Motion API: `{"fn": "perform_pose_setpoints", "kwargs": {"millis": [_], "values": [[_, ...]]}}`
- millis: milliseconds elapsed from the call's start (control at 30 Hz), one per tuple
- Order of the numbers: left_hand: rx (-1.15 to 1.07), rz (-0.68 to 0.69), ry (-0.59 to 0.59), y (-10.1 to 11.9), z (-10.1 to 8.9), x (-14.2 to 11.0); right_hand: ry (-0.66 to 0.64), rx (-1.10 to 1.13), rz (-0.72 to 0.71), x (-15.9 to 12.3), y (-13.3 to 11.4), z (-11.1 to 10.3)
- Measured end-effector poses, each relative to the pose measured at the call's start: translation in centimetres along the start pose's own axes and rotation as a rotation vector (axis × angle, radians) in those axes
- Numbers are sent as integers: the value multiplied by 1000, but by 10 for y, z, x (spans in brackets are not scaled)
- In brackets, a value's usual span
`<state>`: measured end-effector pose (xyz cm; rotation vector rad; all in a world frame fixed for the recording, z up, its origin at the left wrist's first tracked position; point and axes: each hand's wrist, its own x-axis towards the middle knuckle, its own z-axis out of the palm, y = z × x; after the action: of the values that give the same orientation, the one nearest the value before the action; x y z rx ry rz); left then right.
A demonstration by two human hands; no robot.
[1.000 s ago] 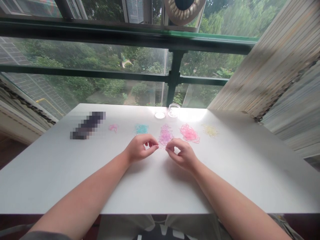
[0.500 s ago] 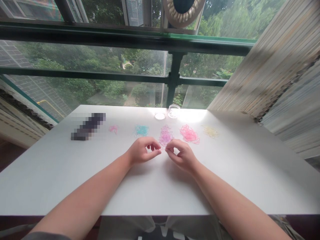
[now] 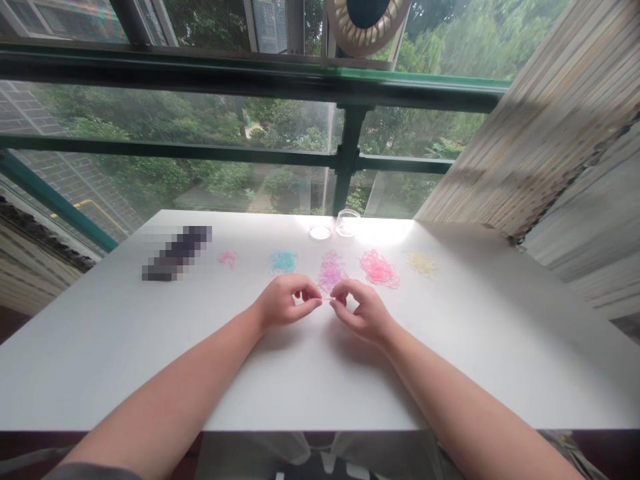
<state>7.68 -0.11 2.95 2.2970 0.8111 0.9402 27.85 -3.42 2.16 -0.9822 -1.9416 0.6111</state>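
My left hand (image 3: 286,301) pinches one end of a thin pink rubber band (image 3: 326,299) between thumb and index finger. My right hand (image 3: 364,311) faces it, its thumb and forefinger closed around the other end. The band spans the short gap between the fingertips, just above the table. Right behind the hands lies a loose pile of purple rubber bands (image 3: 332,270), its near edge partly covered by my fingers. A pink-red pile of bands (image 3: 379,268) lies beyond my right hand, and a blue pile (image 3: 283,261) beyond my left.
The white table (image 3: 320,387) also bears a small pink cluster (image 3: 227,258) at left and yellow bands (image 3: 421,263) at right. A clear round container (image 3: 348,223) stands at the back beside its lid (image 3: 321,231). A pixelated dark object (image 3: 177,253) lies far left. Windows stand behind.
My right thumb and index fingertips have shifted very slightly at their end of the band. Both hands otherwise stay in place, and the piles are unchanged.
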Motion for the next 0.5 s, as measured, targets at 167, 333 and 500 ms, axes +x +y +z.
{"fn": "perform_pose_setpoints", "kwargs": {"millis": [167, 333, 500], "values": [[-7, -2, -8, 1, 0, 0, -15, -17, -30, 2, -3, -1], [9, -4, -23, 1, -1, 1, -15, -29, -41, 2, -3, 0], [15, -5, -22, 2, -2, 2, -15, -18, -37, 2, -3, -1]]}}
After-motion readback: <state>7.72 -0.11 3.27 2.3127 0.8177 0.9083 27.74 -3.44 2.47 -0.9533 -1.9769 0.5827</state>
